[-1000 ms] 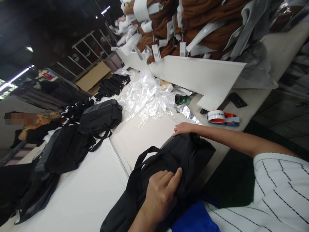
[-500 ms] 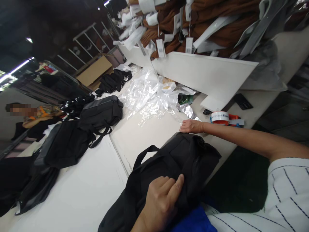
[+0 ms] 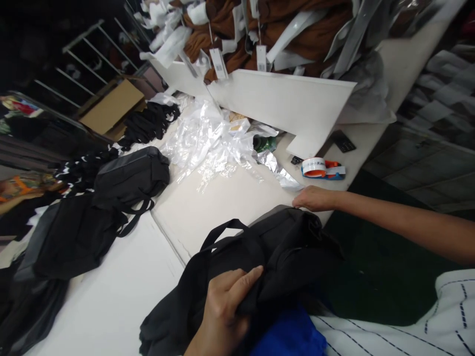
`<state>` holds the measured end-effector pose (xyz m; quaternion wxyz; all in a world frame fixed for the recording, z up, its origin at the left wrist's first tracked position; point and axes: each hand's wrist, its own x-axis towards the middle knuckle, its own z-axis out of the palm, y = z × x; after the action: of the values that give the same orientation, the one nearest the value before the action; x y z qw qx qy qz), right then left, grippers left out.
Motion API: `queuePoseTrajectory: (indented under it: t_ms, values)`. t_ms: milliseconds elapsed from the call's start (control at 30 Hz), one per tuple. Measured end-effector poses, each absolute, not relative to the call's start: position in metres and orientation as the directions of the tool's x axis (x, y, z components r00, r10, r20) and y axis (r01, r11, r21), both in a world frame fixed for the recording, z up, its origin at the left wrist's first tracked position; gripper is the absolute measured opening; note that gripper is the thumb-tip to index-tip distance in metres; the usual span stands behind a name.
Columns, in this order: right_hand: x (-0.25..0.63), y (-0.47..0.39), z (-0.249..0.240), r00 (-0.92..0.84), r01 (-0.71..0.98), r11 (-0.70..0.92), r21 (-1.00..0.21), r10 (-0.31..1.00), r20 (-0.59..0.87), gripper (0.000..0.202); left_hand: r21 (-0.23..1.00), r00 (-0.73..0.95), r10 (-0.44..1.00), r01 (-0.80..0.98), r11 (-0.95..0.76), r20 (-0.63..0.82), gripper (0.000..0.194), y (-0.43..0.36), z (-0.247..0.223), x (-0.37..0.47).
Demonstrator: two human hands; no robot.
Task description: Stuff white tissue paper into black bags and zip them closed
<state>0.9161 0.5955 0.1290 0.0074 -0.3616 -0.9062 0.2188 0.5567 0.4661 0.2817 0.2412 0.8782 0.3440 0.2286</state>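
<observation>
A black bag (image 3: 222, 257) with a loop handle (image 3: 222, 230) lies at the table's front edge, its near side hanging slightly over. My left hand (image 3: 226, 304) is closed on the near side of the bag, thumb stretched along the fabric. At the far right end, my right hand (image 3: 315, 199) pinches the bag's top edge with its fingertips. Blue cloth (image 3: 289, 331) shows below the bag, against my lap.
More black bags (image 3: 129, 173) lie on the table to the left, near another person's arm (image 3: 22, 200). Clear plastic bags (image 3: 208, 138) are heaped at the back. A tape dispenser (image 3: 322, 168) and a dark keypad-like device (image 3: 343, 142) sit right, below a white board (image 3: 282, 101) and stacked brown goods (image 3: 297, 29).
My right hand has pulled the bag's far end toward the right and the table edge. The bag sags more there. My view has shifted to the right.
</observation>
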Motion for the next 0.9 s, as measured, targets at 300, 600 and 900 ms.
queuePoseTrajectory:
  t_ms: [300, 600, 900]
  values:
    - [0.928, 0.518, 0.107, -0.588, 0.705, 0.601, -0.375, 0.792, 0.164, 0.035, 0.814, 0.727, 0.682, 0.44, -0.378, -0.076, 0.038, 0.449, 0.316, 0.53]
    - [0.884, 0.503, 0.075, -0.201, 0.639, 0.33, -0.695, 0.944, 0.263, 0.026, 0.537, 0.814, 0.58, 0.479, -0.695, 0.025, 0.066, 0.438, 0.279, 0.552]
    - [0.91, 0.55, 0.119, -0.491, 0.822, 0.47, -0.321, 0.871, 0.019, 0.034, 0.592, 0.193, 0.976, 0.776, -0.215, 0.101, 0.02, 0.476, 0.311, 0.545]
